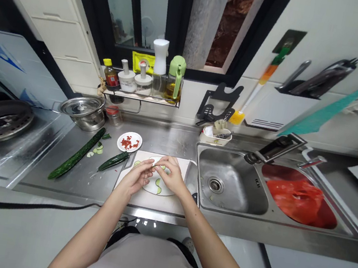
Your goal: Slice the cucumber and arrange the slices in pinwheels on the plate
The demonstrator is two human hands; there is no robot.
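Note:
My left hand (138, 176) and my right hand (171, 175) meet at the fingertips above a white cutting board (140, 200). Both hands pinch something small and thin between them, too small to make out. Green-edged cucumber slices (158, 184) lie on the board beneath and between the hands. A short piece of cucumber (113, 161) rests on the steel counter just left of the board, and a long whole cucumber (77, 153) lies farther left, with several small slices (98, 148) beside it. Behind the board stands a white plate (133, 149) of chopped red pieces (128, 143).
A lidded steel pot (84, 111) and a red-capped jar (114, 115) stand at the back left, below a condiment rack (140, 97). Right of the board is a double sink (236, 180) with a faucet (275, 150) and a red bag (295, 199) in its right basin.

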